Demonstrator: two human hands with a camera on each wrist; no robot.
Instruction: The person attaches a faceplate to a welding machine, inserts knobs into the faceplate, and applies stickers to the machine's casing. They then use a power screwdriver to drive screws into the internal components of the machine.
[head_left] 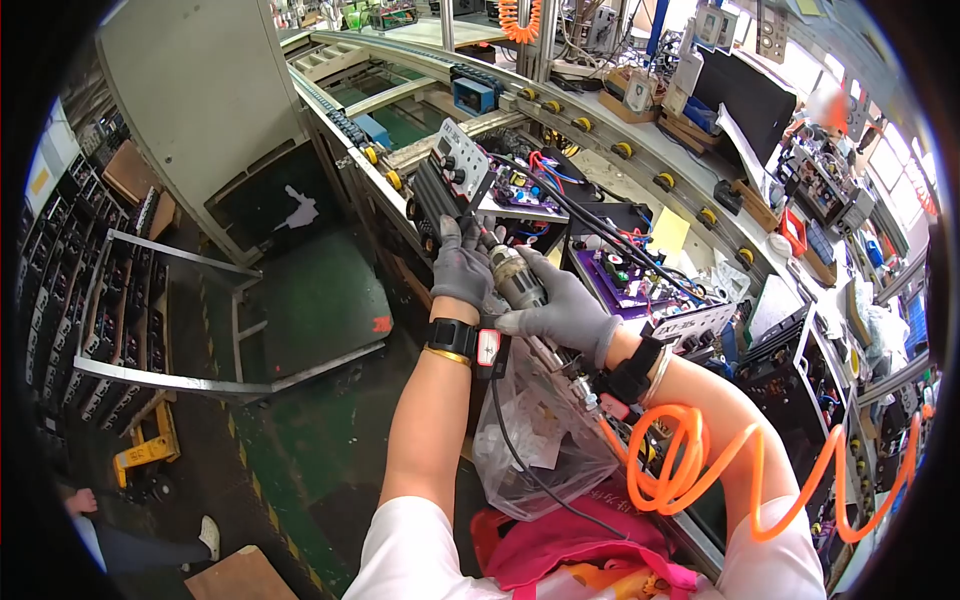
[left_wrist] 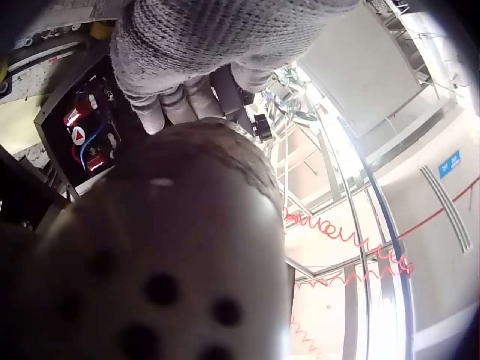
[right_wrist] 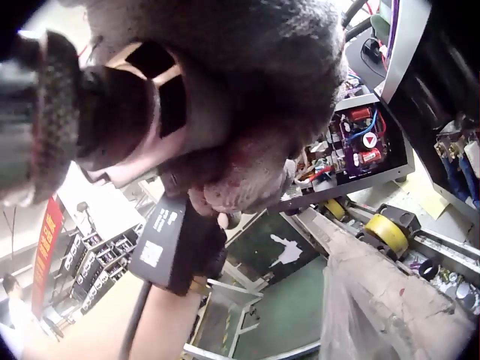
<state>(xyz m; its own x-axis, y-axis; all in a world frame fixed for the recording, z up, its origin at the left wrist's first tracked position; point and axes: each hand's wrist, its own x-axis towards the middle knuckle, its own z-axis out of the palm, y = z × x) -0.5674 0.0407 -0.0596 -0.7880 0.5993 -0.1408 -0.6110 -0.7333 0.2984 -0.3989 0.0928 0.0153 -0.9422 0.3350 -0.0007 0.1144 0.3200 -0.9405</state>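
Note:
My gloved right hand grips a metal air screwdriver, which points away from me. An orange coiled hose joins its rear end. The front end of the screwdriver is beside my gloved left hand, whose thumb and fingers bend around the dark lower edge of a welding machine. This machine stands tilted, its grey front panel carrying knobs. In the left wrist view, the perforated screwdriver body fills the foreground, with the left fingers beyond it. The screwdriver's tip is hidden by the hands.
More opened machines with purple circuit boards stand to the right on a roller conveyor. A clear plastic bag hangs below the right forearm. A metal-framed cart and racks of black units stand at left.

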